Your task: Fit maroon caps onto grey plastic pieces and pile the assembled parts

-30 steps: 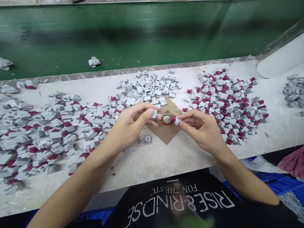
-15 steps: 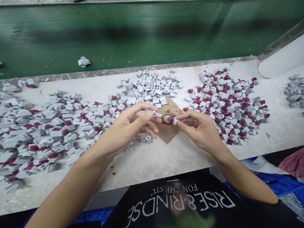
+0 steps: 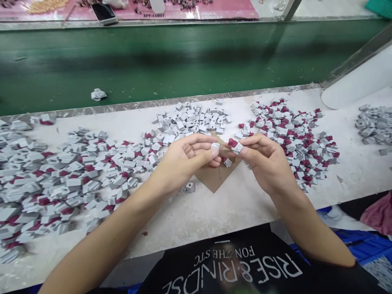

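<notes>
My left hand (image 3: pixel 196 157) is closed, pinching a small light-grey plastic block (image 3: pixel 215 147) between thumb and fingers. Just across from it, my right hand (image 3: pixel 260 157) grips a grey plastic piece with a maroon part (image 3: pixel 235 145) by its grey end. The two held pieces are apart, a short gap between them. Below lies a brown cardboard square (image 3: pixel 214 181), with another grey piece (image 3: pixel 227 162) showing between my hands. My left fingers mostly hide the round cap there, leaving a bit of red. A loose grey block (image 3: pixel 189 187) lies beneath my left hand.
Plain grey blocks (image 3: pixel 186 118) are heaped behind my hands. Grey-and-maroon pieces spread in piles at left (image 3: pixel 70 179) and right (image 3: pixel 294 134). A green conveyor belt (image 3: pixel 183 61) runs behind the white table; a white tube (image 3: pixel 358 77) slants in at right.
My right hand has lifted the maroon-and-grey piece away from the round cap. My left fingers have closed more around the grey block. The view has tilted up, showing the far table.
</notes>
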Available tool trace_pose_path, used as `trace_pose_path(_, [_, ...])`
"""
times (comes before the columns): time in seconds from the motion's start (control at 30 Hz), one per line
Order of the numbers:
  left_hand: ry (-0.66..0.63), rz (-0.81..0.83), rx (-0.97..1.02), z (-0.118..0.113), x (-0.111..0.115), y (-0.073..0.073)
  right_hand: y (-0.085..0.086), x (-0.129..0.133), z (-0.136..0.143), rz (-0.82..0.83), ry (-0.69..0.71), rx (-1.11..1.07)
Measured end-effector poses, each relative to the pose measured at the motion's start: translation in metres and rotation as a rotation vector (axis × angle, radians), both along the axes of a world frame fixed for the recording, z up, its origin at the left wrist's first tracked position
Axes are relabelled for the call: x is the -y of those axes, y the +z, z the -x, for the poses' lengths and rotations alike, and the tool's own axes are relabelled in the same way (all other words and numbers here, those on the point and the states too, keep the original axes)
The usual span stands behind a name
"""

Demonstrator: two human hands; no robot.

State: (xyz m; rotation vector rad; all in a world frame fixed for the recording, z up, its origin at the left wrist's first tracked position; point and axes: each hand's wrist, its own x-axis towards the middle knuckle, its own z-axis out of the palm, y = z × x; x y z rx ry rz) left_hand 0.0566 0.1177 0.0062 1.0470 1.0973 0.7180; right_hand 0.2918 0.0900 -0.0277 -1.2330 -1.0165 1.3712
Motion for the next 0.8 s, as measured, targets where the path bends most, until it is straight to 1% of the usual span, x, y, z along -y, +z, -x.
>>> trace_pose_path(0.17, [0.003,0.026,0.097,-0.013,-0.004,0.001,0.006,-0.001,0.003,-0.009,-0.014,-0.032])
trace_pose_path(0.33, [0.001,0.047,0.110,-0.015,-0.005,-0.002,0.002,0.000,0.002,-0.033,-0.036,-0.002])
trace_pose_path(0.53, [-0.022,0.010,0.121,-0.015,-0.006,-0.002,0.001,0.001,0.001,-0.071,-0.011,-0.021])
trace_pose_path(0.67, [-0.030,-0.028,0.057,-0.017,-0.004,0.000,0.005,-0.002,0.002,-0.104,0.032,0.000])
trace_pose_path(0.8, [-0.020,-0.088,0.028,-0.017,-0.006,0.002,0.008,-0.007,-0.001,-0.090,0.109,-0.004])
